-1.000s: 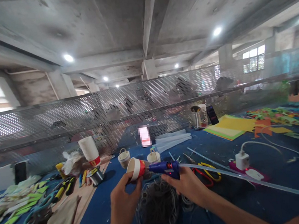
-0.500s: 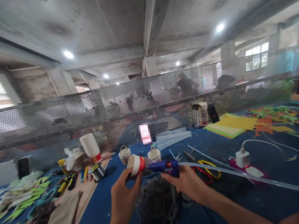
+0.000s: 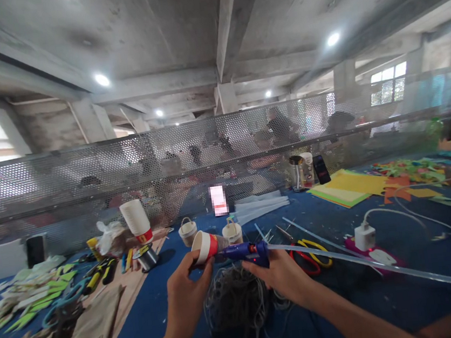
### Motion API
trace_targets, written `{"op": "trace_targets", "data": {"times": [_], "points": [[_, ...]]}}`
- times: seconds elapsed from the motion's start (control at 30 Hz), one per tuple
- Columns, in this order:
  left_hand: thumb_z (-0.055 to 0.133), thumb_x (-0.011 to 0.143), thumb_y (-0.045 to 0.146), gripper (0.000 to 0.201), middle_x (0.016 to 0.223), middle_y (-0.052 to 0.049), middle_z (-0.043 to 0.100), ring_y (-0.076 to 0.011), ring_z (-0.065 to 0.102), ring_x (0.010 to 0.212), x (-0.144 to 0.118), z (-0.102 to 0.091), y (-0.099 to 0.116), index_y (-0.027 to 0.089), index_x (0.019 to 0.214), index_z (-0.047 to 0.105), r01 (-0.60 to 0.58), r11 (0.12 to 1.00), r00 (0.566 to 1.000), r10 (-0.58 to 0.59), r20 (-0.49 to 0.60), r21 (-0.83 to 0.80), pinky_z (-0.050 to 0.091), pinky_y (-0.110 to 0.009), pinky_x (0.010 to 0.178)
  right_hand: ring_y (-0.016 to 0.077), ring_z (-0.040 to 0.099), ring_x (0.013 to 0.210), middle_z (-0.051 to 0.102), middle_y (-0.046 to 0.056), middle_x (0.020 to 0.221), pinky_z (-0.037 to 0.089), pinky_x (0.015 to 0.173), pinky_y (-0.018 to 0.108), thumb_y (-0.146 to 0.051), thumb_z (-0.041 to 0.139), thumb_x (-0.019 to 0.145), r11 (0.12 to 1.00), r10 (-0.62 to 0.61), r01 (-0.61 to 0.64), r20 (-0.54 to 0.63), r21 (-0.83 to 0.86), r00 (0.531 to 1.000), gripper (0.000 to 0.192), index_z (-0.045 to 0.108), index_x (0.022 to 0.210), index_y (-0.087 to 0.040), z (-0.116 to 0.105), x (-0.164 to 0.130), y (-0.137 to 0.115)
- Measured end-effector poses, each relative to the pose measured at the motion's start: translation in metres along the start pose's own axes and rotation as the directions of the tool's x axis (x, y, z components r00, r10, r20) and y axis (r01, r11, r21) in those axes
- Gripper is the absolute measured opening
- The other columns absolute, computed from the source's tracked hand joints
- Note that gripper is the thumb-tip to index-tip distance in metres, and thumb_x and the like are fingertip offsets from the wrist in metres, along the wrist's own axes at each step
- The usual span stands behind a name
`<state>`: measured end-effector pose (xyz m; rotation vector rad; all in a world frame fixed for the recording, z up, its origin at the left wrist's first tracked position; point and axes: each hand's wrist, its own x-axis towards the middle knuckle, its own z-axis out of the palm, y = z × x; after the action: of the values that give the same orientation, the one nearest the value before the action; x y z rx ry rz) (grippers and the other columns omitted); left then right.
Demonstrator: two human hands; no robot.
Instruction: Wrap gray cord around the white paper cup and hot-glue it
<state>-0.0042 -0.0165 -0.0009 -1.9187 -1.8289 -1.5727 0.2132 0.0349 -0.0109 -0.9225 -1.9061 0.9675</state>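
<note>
My left hand [image 3: 187, 284] pinches a red and white paper cup [image 3: 204, 247], tilted on its side with its mouth towards me. In my right hand [image 3: 284, 271] is a blue hot glue gun [image 3: 245, 252], its nozzle at the cup's side; whether it touches I cannot tell. A long clear glue stick [image 3: 366, 262] sticks out of the gun's back. Under both hands lies a tangle of grey cord [image 3: 236, 303]. Just behind the cup stand two small white cups with handles, one on the left [image 3: 188, 233] and one on the right [image 3: 233, 233], the latter partly covered.
Red and yellow-handled scissors [image 3: 311, 257] lie right of the gun, near a power strip [image 3: 378, 259] with a white plug. Stacked paper cups [image 3: 136, 221], a wire spool [image 3: 146, 258] and gloves [image 3: 93, 330] are on the left. Yellow sheets [image 3: 350, 187] lie right, before a perforated metal screen [image 3: 191, 156].
The glue gun's nozzle has shifted very slightly against the cup. Both hands keep their grips, and little else differs.
</note>
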Motion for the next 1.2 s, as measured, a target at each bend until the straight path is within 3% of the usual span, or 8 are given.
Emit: {"op": "trace_targets", "data": {"times": [0.4, 0.67, 1.2], "points": [[0.062, 0.083, 0.035, 0.02, 0.079, 0.0, 0.07, -0.0175, 0.065, 0.072, -0.0015, -0.0009, -0.002, 0.018, 0.092, 0.066, 0.024, 0.998, 0.999, -0.022, 0.033, -0.059, 0.049, -0.024, 0.069, 0.0154, 0.054, 0.049, 0.059, -0.002, 0.055, 0.043, 0.049, 0.023, -0.05, 0.059, 0.085, 1.0, -0.012, 0.012, -0.04, 0.024, 0.999, 0.038, 0.07, 0.103, -0.019, -0.0036, 0.0011, -0.0025], [0.061, 0.083, 0.036, 0.022, 0.081, -0.001, 0.072, -0.0186, 0.066, 0.071, -0.0024, -0.0014, 0.0016, 0.018, 0.094, 0.066, 0.012, 1.0, 1.0, -0.012, 0.025, 0.002, 0.05, -0.026, 0.069, 0.0109, 0.048, 0.043, 0.057, -0.002, 0.06, 0.043, 0.048, 0.023, -0.048, 0.059, 0.085, 1.0, -0.023, 0.024, -0.097, 0.008, 0.995, 0.037, 0.067, 0.101, -0.016, -0.0028, 0.0036, 0.0011], [0.062, 0.082, 0.036, 0.019, 0.077, 0.0, 0.07, -0.0175, 0.064, 0.07, -0.0021, -0.0005, 0.0018, 0.019, 0.09, 0.065, -0.035, 0.999, 0.999, 0.035, 0.001, 0.036, 0.049, -0.023, 0.067, 0.0102, 0.045, 0.043, 0.047, -0.005, 0.049, 0.037, 0.042, 0.019, -0.047, 0.058, 0.086, 0.999, 0.022, -0.019, -0.061, 0.047, 0.998, 0.036, 0.068, 0.099, -0.014, -0.0091, 0.0028, -0.007]]}}
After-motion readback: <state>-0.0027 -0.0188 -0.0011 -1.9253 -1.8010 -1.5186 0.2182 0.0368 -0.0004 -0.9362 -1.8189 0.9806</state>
